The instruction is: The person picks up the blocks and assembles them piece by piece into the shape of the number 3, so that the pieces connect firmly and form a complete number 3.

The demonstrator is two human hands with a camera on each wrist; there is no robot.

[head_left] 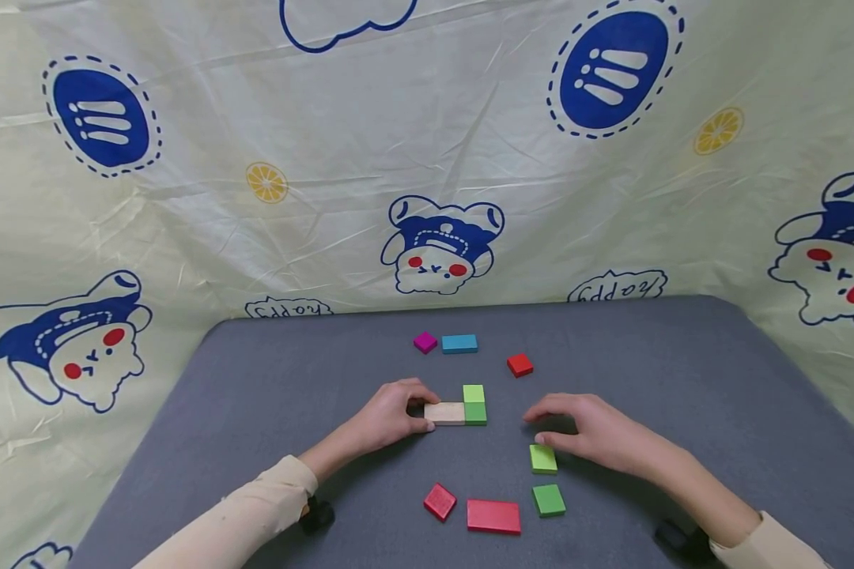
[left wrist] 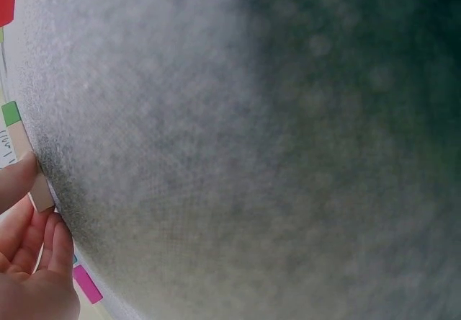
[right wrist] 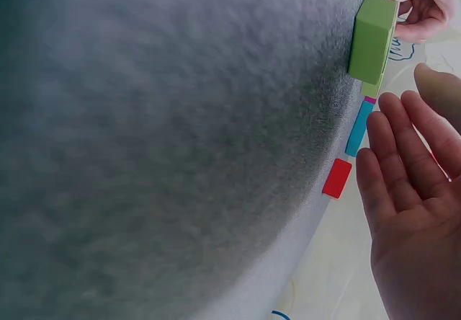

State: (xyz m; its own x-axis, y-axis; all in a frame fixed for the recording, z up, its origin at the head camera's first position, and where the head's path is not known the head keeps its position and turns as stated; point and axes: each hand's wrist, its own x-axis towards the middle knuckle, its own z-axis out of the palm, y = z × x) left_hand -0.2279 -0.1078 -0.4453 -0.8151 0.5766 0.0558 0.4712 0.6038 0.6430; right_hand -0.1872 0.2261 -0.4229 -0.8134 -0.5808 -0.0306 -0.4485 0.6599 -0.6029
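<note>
My left hand (head_left: pixel 396 412) pinches the left end of a plain wooden block (head_left: pixel 445 413) between thumb and fingers. The left wrist view also shows the wooden block (left wrist: pixel 30 165) in that grip. Against the block's right end stands a green block (head_left: pixel 475 414), with a light green block (head_left: pixel 473 393) directly behind or on top of it; I cannot tell which. My right hand (head_left: pixel 592 431) hovers by a loose light green block (head_left: pixel 543 459), its fingers loosely bent. In the right wrist view, the right hand (right wrist: pixel 418 197) holds nothing and is apart from the light green block (right wrist: pixel 372 39).
Near the front lie a tilted red block (head_left: pixel 440 503), a longer red block (head_left: pixel 494 517) and a green block (head_left: pixel 549 500). Farther back are a magenta block (head_left: pixel 425 342), a blue block (head_left: pixel 459 344) and a red block (head_left: pixel 520 365). A printed curtain hangs behind the grey table (head_left: pixel 292 363).
</note>
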